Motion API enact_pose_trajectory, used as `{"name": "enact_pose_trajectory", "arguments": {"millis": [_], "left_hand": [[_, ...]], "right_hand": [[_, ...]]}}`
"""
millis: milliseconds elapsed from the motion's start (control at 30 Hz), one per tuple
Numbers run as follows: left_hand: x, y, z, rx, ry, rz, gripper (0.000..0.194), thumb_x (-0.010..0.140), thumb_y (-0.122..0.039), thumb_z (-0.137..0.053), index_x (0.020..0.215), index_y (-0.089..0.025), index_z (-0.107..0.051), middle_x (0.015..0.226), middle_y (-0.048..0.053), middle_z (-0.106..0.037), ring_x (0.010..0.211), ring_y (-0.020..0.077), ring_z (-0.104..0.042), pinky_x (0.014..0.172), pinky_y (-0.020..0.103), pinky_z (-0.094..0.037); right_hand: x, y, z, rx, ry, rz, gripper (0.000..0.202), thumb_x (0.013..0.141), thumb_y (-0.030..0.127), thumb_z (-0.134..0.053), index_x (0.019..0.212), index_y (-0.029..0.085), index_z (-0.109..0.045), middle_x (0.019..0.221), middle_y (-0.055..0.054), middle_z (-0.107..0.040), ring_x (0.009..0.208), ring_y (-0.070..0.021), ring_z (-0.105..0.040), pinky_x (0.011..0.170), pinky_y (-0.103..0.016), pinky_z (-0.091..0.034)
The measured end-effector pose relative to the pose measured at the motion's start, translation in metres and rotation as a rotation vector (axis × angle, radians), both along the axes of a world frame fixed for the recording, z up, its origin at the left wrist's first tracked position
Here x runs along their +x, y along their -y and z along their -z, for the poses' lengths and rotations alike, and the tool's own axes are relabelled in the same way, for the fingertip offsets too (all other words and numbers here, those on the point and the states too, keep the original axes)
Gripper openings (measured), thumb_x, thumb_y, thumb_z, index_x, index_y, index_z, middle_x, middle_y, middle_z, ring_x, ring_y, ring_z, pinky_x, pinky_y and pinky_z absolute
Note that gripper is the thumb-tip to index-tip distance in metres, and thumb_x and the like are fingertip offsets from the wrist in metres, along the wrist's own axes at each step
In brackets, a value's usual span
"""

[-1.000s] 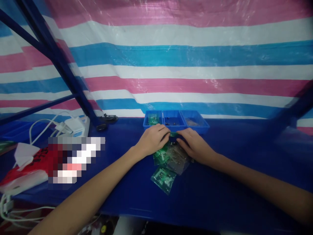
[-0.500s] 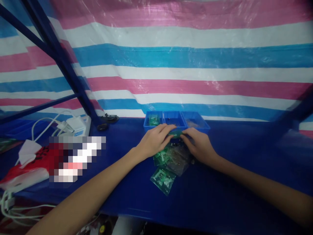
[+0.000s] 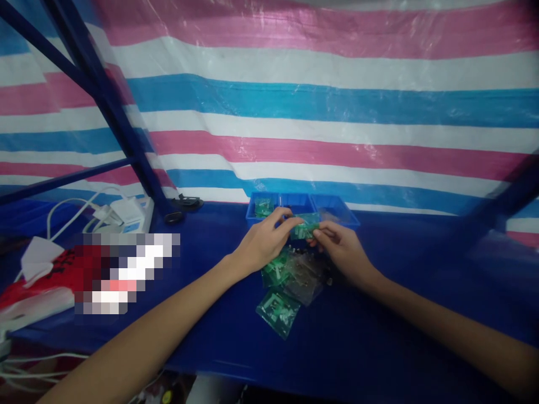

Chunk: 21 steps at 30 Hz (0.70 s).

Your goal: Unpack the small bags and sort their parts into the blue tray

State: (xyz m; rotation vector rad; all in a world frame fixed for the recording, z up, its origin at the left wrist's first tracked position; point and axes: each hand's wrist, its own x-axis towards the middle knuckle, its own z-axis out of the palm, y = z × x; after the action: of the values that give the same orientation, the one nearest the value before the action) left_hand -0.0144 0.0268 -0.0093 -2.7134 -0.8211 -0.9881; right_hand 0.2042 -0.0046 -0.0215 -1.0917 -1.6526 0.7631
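Observation:
A small clear plastic bag with something green in it (image 3: 305, 226) is raised in front of the blue bins. My left hand (image 3: 265, 240) pinches its left side between thumb and fingers. On the other side, the thumb and fingertips of my right hand (image 3: 346, 249) grip the bag's lower right edge. Beneath my hands lie green packets (image 3: 275, 271) and a clear plastic bag (image 3: 304, 276) with small bits in it. Nearer to me on the table is another green packet (image 3: 278, 312), flat and apart from my hands.
Three joined blue bins (image 3: 293, 198) stand behind my hands; the left one contains green packets (image 3: 264, 207). A white power strip (image 3: 145, 216) with cables, a red bag (image 3: 63, 275) and small dark objects (image 3: 187, 201) are to the left. A blue metal frame (image 3: 113, 129) rises there too.
The bag between my hands has tilted up and shows more of its face. My left fingers have shifted slightly left and curled, while my right hand has lowered a little.

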Motion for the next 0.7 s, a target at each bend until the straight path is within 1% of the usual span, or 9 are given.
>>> {"name": "enact_pose_trajectory", "arguments": {"millis": [100,200,300,367,467,533,600,633,700], "left_hand": [[0.0,0.0,-0.001,0.002,-0.009,-0.005,0.031,0.099,-0.015,-0.038,0.127,-0.023,-0.051,0.13,0.012,-0.048,0.103,0.0174,-0.06,0.08,0.032,-0.057],[0.001,0.001,-0.002,0.0,-0.004,-0.015,0.03,0.1,-0.016,-0.038,0.125,-0.022,-0.053,0.13,0.012,-0.047,0.101,0.0175,-0.06,0.077,0.031,-0.057],[0.0,0.001,-0.002,0.01,0.016,-0.019,0.03,0.1,-0.017,-0.039,0.125,-0.022,-0.054,0.129,0.013,-0.047,0.102,0.018,-0.06,0.077,0.032,-0.058],[0.0,0.0,-0.001,0.024,0.033,-0.018,0.03,0.1,-0.017,-0.04,0.125,-0.022,-0.054,0.128,0.013,-0.049,0.103,0.0184,-0.06,0.078,0.033,-0.058],[0.0,-0.001,0.0,0.032,0.059,-0.006,0.03,0.1,-0.016,-0.041,0.126,-0.021,-0.054,0.126,0.012,-0.053,0.108,0.0189,-0.059,0.085,0.035,-0.057],[-0.001,-0.002,0.0,0.013,0.072,0.009,0.03,0.1,-0.016,-0.041,0.126,-0.02,-0.055,0.124,0.01,-0.057,0.112,0.019,-0.058,0.09,0.036,-0.056],[-0.001,-0.002,-0.001,-0.013,0.085,0.027,0.029,0.101,-0.016,-0.041,0.125,-0.019,-0.055,0.121,0.009,-0.059,0.113,0.0188,-0.058,0.094,0.037,-0.055],[-0.001,-0.002,-0.002,-0.02,0.095,0.037,0.029,0.101,-0.016,-0.041,0.125,-0.019,-0.055,0.12,0.009,-0.06,0.113,0.0188,-0.059,0.095,0.037,-0.054],[-0.001,-0.001,-0.003,-0.018,0.118,0.053,0.028,0.101,-0.016,-0.042,0.125,-0.018,-0.055,0.117,0.009,-0.062,0.111,0.0188,-0.059,0.095,0.038,-0.054]], "right_hand": [[-0.002,0.002,0.002,-0.009,-0.03,0.001,0.025,0.089,0.039,-0.06,0.102,0.018,-0.061,0.076,-0.005,-0.07,0.066,-0.0199,-0.066,0.059,-0.032,-0.052],[-0.002,0.002,0.004,0.01,-0.027,0.024,0.041,0.09,0.036,-0.06,0.126,0.017,-0.052,0.075,-0.003,-0.07,0.07,-0.0213,-0.068,0.06,-0.032,-0.052],[-0.003,0.005,0.003,0.074,0.011,0.025,0.049,0.094,0.033,-0.056,0.139,0.019,-0.043,0.079,-0.003,-0.068,0.077,-0.0216,-0.069,0.065,-0.033,-0.053],[-0.003,0.008,0.001,0.142,0.077,0.041,0.046,0.096,0.032,-0.052,0.139,0.02,-0.045,0.082,-0.003,-0.068,0.074,-0.0202,-0.068,0.067,-0.033,-0.053],[-0.003,0.013,-0.002,0.227,0.207,0.089,0.035,0.099,0.034,-0.046,0.13,0.021,-0.055,0.08,-0.003,-0.067,0.063,-0.0181,-0.062,0.06,-0.032,-0.05],[-0.003,0.016,-0.004,0.231,0.251,0.103,0.035,0.1,0.035,-0.042,0.128,0.021,-0.057,0.076,-0.003,-0.067,0.06,-0.0181,-0.061,0.056,-0.032,-0.048],[-0.003,0.019,-0.005,0.21,0.26,0.091,0.037,0.101,0.038,-0.041,0.13,0.021,-0.057,0.073,-0.002,-0.067,0.06,-0.0187,-0.063,0.056,-0.031,-0.048],[-0.003,0.019,-0.005,0.198,0.263,0.082,0.039,0.1,0.039,-0.043,0.132,0.021,-0.056,0.073,-0.002,-0.068,0.06,-0.0188,-0.064,0.056,-0.031,-0.049],[-0.004,0.02,-0.005,0.189,0.269,0.067,0.041,0.098,0.041,-0.048,0.133,0.021,-0.055,0.084,-0.004,-0.072,0.062,-0.0188,-0.065,0.058,-0.032,-0.051]]}}
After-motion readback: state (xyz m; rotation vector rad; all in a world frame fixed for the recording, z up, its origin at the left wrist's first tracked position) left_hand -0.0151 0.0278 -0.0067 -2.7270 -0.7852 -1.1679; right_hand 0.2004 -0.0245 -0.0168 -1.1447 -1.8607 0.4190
